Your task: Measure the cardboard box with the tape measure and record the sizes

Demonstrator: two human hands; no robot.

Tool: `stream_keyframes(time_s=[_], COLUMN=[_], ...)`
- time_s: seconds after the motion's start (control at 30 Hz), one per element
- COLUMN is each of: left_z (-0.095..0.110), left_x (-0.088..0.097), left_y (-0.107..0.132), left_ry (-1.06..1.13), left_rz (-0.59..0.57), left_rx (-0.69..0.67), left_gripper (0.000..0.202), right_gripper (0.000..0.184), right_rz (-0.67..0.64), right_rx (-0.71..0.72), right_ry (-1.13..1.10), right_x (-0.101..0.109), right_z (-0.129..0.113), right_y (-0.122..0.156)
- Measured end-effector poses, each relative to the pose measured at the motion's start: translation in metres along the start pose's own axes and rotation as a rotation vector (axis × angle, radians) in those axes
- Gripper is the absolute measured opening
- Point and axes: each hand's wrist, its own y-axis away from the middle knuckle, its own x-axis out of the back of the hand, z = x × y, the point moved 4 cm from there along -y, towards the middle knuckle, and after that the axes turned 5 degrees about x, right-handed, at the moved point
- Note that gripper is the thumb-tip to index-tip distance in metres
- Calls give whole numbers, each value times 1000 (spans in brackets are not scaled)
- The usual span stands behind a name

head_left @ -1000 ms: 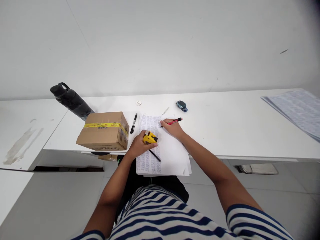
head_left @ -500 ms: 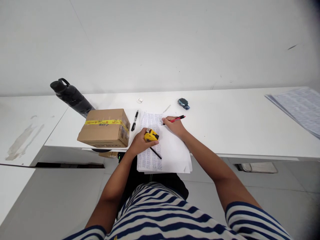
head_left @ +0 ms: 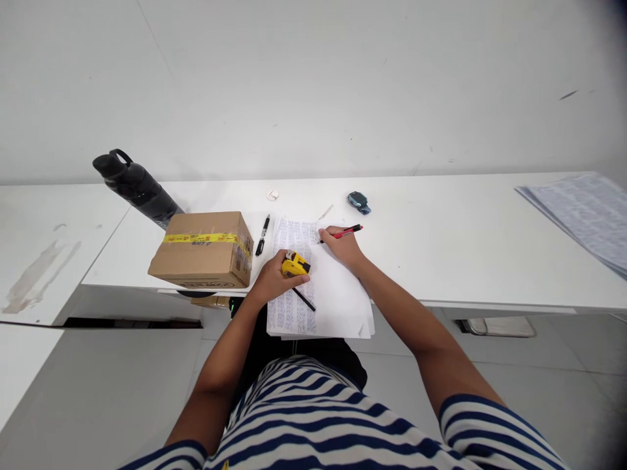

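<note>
My left hand (head_left: 272, 281) is closed around a yellow and black tape measure (head_left: 296, 264), resting over the left side of a stack of paper (head_left: 343, 307). Dense handwriting fills the left part of the top sheet; most of its right side is blank. A black strap (head_left: 304, 299) hangs out below the tape measure across the writing. Between the fingers of my right hand (head_left: 341, 245) is a red and black pen (head_left: 347, 232), its tip at the sheet near the upper end of the written columns. The stack overhangs the table's front edge.
A taped cardboard box (head_left: 198, 258) stands left of the paper, with a dark bottle (head_left: 140, 186) behind it. A black pen (head_left: 262, 235) lies between box and paper. Farther back are a small white item (head_left: 273, 195) and a dark rounded object (head_left: 358, 202). Written sheets (head_left: 582, 219) lie far right.
The view has shifted slightly, so most things sit a little farther left. Both hands keep their holds, and the pen tip remains at nearly the same place on the sheet.
</note>
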Motion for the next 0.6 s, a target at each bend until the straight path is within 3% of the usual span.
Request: stream_keyframes(time_s=[0.1,0.23,0.37,0.47,0.6], left_z=[1,0,-2,-3,-1], left_x=[0,0,0,-1,1], left_y=[0,0,-1,-1,0], left_ry=[-6,0,13,17,-1], left_rz=[1,-4,-11,-20,-11], left_rx=[3,-2,-8,-4,-5], left_gripper=[55,54,55,55,56], right_gripper=[36,35,33,30,41], right_rz=[-28,72,114,55,-80], right_rx=[12,19,197,292,290], right_ry=[-1,53,233,440,622], right_x=[-1,2,2,-4,-14], right_z=[-1,-4,-12,-12,-4], right_y=[0,2,5,5,0])
